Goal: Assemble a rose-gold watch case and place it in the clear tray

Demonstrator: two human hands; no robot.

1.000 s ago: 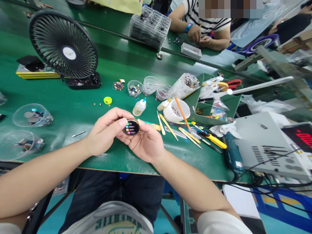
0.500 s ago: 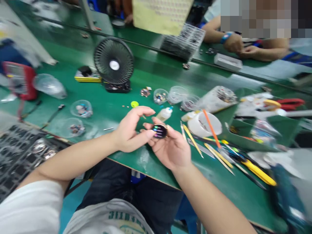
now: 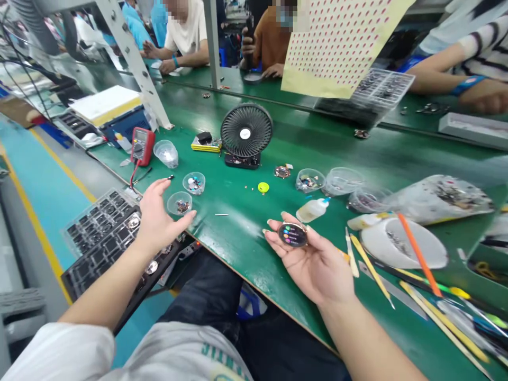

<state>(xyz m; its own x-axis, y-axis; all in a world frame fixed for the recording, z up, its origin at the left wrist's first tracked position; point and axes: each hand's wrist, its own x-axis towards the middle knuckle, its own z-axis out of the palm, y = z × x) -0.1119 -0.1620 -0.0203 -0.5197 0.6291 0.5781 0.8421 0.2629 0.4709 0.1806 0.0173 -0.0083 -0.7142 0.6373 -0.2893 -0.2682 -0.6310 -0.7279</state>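
Observation:
In my right hand (image 3: 317,259), palm up, rests a round smartwatch face (image 3: 292,235) with its screen lit, a column of coloured icons showing; the fingers and thumb hold its edge. My left hand (image 3: 161,214) is off to the left, fingers and thumb spread, with nothing in it. It hovers by a small clear cup of parts (image 3: 180,203) and above black trays (image 3: 115,248) of watch pieces at the bench's left edge. A white dropper bottle (image 3: 313,210) lies just beyond the watch. A thin metal pin (image 3: 221,214) lies on the green bench (image 3: 238,248) between my hands.
A black fan (image 3: 246,132) stands mid-bench, a red multimeter (image 3: 142,145) to its left. Clear cups (image 3: 310,181) and a bag of parts (image 3: 440,198) line the right back. Tweezers and tools (image 3: 436,312) spread at right. Co-workers (image 3: 186,37) sit across the bench.
My left hand has left the watch and moved left toward the trays, opening its fingers. My right hand keeps the watch. The view has swung left.

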